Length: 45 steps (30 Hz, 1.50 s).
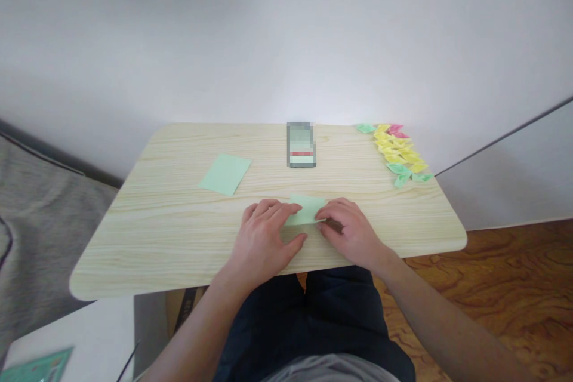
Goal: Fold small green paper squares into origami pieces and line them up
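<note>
A phone, its screen pixelated, lies near the far edge of the pale wood-grain table, beside a white wall. Grey fabric hangs at left; below it a green flat item rests on a white surface. Brown wood-patterned flooring shows at right.

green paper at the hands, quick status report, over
Left hand open, fingers on the green paper; right hand pinching its near right corner. Paper on the table. Phone-like device beyond, apart from both hands.
</note>
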Tool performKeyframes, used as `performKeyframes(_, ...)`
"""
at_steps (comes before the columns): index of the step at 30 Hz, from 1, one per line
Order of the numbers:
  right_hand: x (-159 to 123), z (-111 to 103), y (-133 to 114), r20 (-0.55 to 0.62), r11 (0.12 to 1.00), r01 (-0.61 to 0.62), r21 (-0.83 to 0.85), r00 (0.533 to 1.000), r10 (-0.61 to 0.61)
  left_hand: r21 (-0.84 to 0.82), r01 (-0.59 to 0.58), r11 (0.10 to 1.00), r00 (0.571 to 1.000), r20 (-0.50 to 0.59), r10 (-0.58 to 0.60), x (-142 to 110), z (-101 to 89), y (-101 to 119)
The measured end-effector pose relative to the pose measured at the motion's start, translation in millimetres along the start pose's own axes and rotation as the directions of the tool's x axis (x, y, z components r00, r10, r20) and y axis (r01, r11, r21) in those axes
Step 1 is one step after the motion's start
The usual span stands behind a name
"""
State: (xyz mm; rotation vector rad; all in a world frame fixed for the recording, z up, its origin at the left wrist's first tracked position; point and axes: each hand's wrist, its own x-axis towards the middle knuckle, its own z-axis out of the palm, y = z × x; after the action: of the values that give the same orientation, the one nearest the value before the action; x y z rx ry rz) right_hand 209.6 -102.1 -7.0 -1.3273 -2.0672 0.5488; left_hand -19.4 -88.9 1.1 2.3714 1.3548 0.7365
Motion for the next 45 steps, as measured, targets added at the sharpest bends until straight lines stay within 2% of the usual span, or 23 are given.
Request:
performKeyframes(5, 3.0, -4.9, -2.6, 0.005, 0.999, -0.048, 0.011, 0.999, 0.048, -0.023, 0.024, 0.999, 0.999, 0.047, -0.023, 3.2, -1.7, -12.9)
performKeyframes(11, 15.5, -3.8, -3.3, -0.008, 0.987, -0.157, -0.022, 0.988, 0.157, -0.107, 0.162, 0.981, 0.987, 0.026, -0.160, 7.5, 3.8, -10.1)
performKeyframes(16, 30.3, -0.3, -0.1, 0.070, 0.981, -0.138, -0.139, 0.986, 0.149, -0.173, 0.252, 0.952, 0.968, 0.042, -0.248, 8.3, 2.8, -12.4)
performKeyframes(20, 36.3, 1.1, 0.0, 0.112, 0.973, -0.097, -0.211, 0.986, 0.122, -0.143, 0.228, 0.963, 0.973, -0.002, -0.231, 10.3, -1.3, -14.0)
performKeyframes(24, 39.5, -0.1, 0.5, 0.147, 0.972, -0.080, -0.222, 0.982, 0.115, -0.075, 0.197, 0.977, 0.980, 0.044, -0.195, 16.7, -4.7, -16.5)
performKeyframes(37, 50.7, -7.3, 0.4, 0.230, 0.970, -0.128, -0.206, 0.957, 0.175, -0.046, 0.281, 0.958, 0.958, 0.066, -0.278, 29.1, 1.9, -18.2)
performKeyframes(45, 53.7, -7.3, 0.0, 0.243, 0.968, -0.181, -0.172, 0.945, 0.219, -0.023, 0.271, 0.962, 0.961, 0.057, -0.270, 28.6, 3.6, -18.3)
